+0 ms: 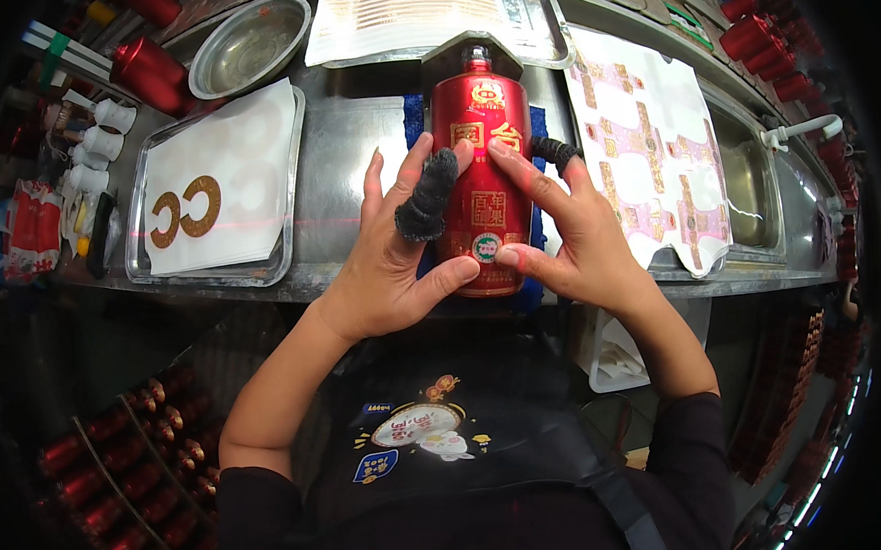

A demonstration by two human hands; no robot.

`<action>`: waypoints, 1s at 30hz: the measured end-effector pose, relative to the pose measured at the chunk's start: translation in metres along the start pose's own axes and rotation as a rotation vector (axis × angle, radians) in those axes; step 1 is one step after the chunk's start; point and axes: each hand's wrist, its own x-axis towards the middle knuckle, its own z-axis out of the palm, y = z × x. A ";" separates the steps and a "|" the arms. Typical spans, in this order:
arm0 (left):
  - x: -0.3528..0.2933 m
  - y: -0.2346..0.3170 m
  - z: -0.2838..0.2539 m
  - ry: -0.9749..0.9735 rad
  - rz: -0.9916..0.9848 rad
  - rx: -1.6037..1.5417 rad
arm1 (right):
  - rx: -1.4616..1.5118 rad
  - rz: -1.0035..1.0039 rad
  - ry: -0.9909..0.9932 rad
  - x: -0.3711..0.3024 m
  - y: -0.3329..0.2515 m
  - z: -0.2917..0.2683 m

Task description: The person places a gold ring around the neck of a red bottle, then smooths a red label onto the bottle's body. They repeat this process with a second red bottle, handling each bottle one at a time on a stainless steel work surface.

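A glossy red bottle [485, 175] with gold markings and a small green-and-white round emblem lies on a blue cloth [414, 114], its neck pointing away from me. My left hand [385, 253] holds its left side, thumb near the emblem and fingertips higher up; a black wrap covers one finger. From the right, my right hand [587, 244] grips it too, thumb beside the emblem and index fingertip on the upper gold marking. Another right finger, also wrapped in black, reaches past the bottle's edge. A grey angular support [441, 59] sits around the bottle's neck.
Left, a metal tray [297, 134] holds white paper [228, 147] with two gold C-shaped decals. Right lies a sheet of pink-and-gold decals [639, 99], beside a sink [752, 207] with a white tap [808, 131]. Behind are a metal bowl [251, 47] and a gold-striped sheet [400, 21].
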 end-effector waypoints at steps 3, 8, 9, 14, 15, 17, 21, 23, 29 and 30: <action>0.002 -0.002 -0.001 0.031 -0.001 -0.159 | 0.085 -0.001 0.012 0.002 0.003 -0.004; 0.004 -0.006 0.001 0.092 -0.026 -0.150 | 0.018 -0.124 0.091 0.011 0.012 0.002; 0.004 -0.006 0.003 0.081 -0.030 -0.102 | 0.022 -0.117 0.079 0.012 0.013 0.004; 0.002 -0.008 0.002 0.084 -0.049 -0.123 | 0.139 -0.002 0.051 0.009 0.014 0.005; 0.002 -0.008 0.001 0.080 -0.036 -0.112 | 0.118 -0.040 0.050 0.008 0.014 0.004; 0.001 -0.009 0.002 0.083 -0.015 -0.069 | 0.071 -0.113 0.067 0.007 0.014 0.003; 0.000 -0.009 0.007 0.092 -0.017 -0.036 | 0.058 -0.112 0.064 0.010 0.015 0.003; -0.001 -0.009 0.009 0.094 -0.016 -0.043 | 0.061 -0.132 0.069 0.011 0.017 0.005; -0.002 -0.011 0.006 0.093 -0.008 -0.052 | 0.072 -0.142 0.061 0.012 0.018 0.005; -0.002 -0.011 0.005 0.109 -0.012 -0.082 | 0.061 -0.125 0.042 0.011 0.018 0.004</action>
